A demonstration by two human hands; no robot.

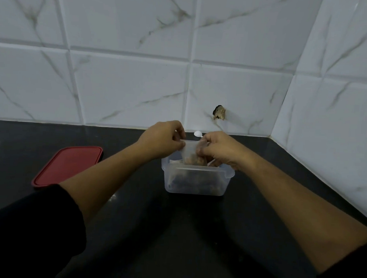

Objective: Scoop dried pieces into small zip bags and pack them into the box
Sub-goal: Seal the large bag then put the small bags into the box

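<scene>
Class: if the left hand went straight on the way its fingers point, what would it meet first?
The left hand points right, its fingers pinching the small zip bag. Beyond that it would likely meet the right hand, which grips the bag's other side, though depth is unclear.

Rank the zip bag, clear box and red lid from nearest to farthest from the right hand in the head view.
1. zip bag, held by the right hand.
2. clear box, just below.
3. red lid, far left.

lid [67, 165] left of box [196, 182] | bag [190, 152] above box
</scene>
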